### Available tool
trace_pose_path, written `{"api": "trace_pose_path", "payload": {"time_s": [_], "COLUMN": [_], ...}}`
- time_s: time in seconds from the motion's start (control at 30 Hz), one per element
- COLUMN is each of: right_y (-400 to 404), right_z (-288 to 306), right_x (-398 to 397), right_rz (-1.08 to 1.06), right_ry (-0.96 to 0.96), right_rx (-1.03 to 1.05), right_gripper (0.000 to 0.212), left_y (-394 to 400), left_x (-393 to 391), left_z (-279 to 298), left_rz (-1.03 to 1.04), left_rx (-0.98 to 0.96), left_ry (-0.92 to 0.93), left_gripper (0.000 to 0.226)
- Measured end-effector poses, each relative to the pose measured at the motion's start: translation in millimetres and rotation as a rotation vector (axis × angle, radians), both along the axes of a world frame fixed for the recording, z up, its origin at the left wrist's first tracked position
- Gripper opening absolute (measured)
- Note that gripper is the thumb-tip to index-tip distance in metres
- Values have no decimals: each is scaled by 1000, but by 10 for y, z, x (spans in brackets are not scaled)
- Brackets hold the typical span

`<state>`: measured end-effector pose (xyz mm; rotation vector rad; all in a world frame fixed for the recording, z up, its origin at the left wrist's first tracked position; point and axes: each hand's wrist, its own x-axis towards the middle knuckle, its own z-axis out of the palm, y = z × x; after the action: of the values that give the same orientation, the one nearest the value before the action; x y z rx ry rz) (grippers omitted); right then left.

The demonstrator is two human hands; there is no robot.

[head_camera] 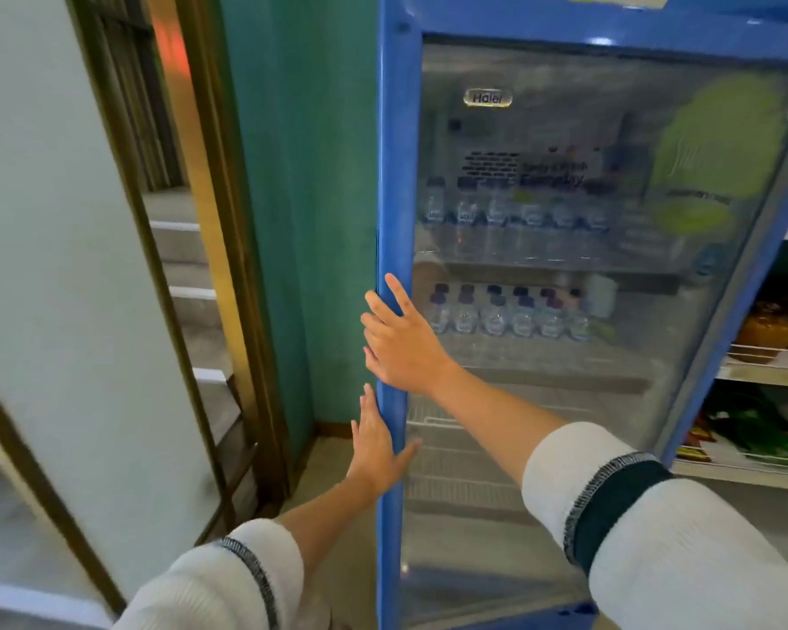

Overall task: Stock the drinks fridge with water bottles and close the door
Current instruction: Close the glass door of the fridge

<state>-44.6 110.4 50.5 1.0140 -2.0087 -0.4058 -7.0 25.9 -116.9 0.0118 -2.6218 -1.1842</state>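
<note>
The drinks fridge has a blue-framed glass door (394, 175) that fills the right of the view. Behind the glass, one row of water bottles (515, 211) stands on an upper shelf and another row of water bottles (506, 313) on the shelf below. My right hand (399, 341) lies flat on the door's left frame edge, fingers spread. Just below it, my left hand (376, 441) rests flat on the same edge, thumb across the front of the frame. Neither hand holds anything. The lower wire shelves behind the glass look bare.
A teal wall (301, 197) runs left of the fridge. Further left are a wood-framed doorway (215, 266) and stairs (192, 275). At the right stands a white shelf rack (765, 361) with jars and packets.
</note>
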Motion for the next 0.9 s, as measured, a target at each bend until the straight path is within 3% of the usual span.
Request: {"api": "trace_pose_path", "payload": {"time_s": [0.23,0.47,0.77,0.9], "right_y": [-323,-366,-112,-136], "right_z": [16,-100,-421,-372], "right_x": [-707,-1086,-1314,-1287], "right_rz": [-264,-273,-389,-426], "right_ry": [1,-16,-100,-152], "right_rx": [107,56,200,247], "right_gripper": [29,28,78,95], "left_y": [-182,-236,-291,-351], "left_x": [-806,-1233,-1569,-1639], "left_z": [67,47,214,168], "left_rz": [-54,-40,-97,-163], "left_rx": [66,30,-178,-203], "left_ry": [-76,-72,-418,-429], "left_gripper": [114,129,140,144]}}
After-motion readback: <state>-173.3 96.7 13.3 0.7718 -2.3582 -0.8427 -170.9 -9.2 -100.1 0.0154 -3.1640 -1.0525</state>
